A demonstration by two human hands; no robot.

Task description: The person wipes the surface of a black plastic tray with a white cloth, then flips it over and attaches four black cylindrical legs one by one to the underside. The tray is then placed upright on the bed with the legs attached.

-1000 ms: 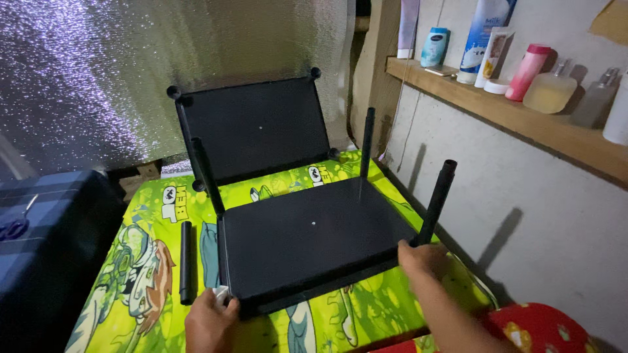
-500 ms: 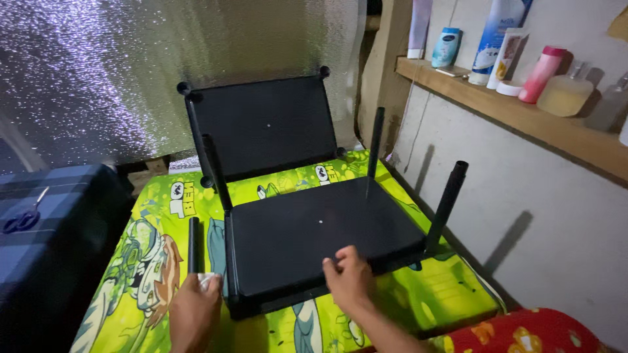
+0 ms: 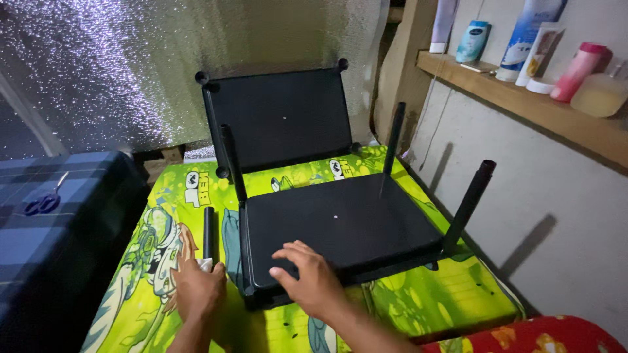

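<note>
On a bright green cartoon-print sheet (image 3: 418, 307) lies a black panel (image 3: 340, 225), flat, with three black posts standing up from its corners: one at the far left (image 3: 233, 163), one at the far right (image 3: 393, 140) and one at the near right (image 3: 468, 206). The near left corner has no post in it.

From the head camera, the right hand (image 3: 313, 280) rests palm down on the near edge of the panel, fingers spread and slightly curled, gripping nothing. The left hand (image 3: 197, 287) sits on the sheet just left of the panel, closed around the near end of a loose black tube (image 3: 209, 233) that lies flat, pointing away from the person. Something pale shows at the tube's near end by the fingers; it may be a cap or a scrap of wrap, but the view is too dim to tell.

Beyond the flat panel a second black panel (image 3: 281, 117) stands tilted against a glittery silver curtain (image 3: 98, 72), with round knobs at its corners. To the left, blue-handled scissors (image 3: 43, 201) lie on a blue checked cloth (image 3: 39, 229). Along the right wall a wooden shelf (image 3: 562, 117) carries bottles and tubes, among them a pink bottle (image 3: 577, 70) and a pale blue tube (image 3: 472, 40). A red flowered cloth (image 3: 536, 336) fills the near right corner.
</note>
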